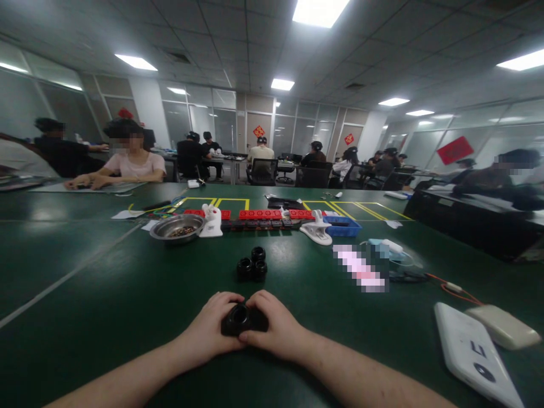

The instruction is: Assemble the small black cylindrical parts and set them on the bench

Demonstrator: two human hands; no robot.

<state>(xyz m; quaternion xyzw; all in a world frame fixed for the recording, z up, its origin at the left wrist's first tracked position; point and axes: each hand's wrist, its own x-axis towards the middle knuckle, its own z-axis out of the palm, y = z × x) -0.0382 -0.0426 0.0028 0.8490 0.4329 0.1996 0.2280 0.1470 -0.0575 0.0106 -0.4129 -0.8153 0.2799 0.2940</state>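
Close in front of me, my left hand [208,326] is curled around a black round-holed part [237,319], its thumb and fingers on the left side. My right hand [283,326] closes in from the other side, and its thumb tip reaches the same part. Dark material shows inside the right hand's grip. I cannot tell whether it belongs to the same part or is a second one. Just beyond the hands, several similar black parts [245,267] stand in a tight cluster on the green table [170,283], their round openings facing up.
Across the table are a metal bowl [178,229] of small pieces, white clip-like stands [211,222], a row of red blocks [260,215] and a blue tray [342,226]. At right lie cables, a white device [474,351] and a beige one [505,327]. Other people sit farther off.
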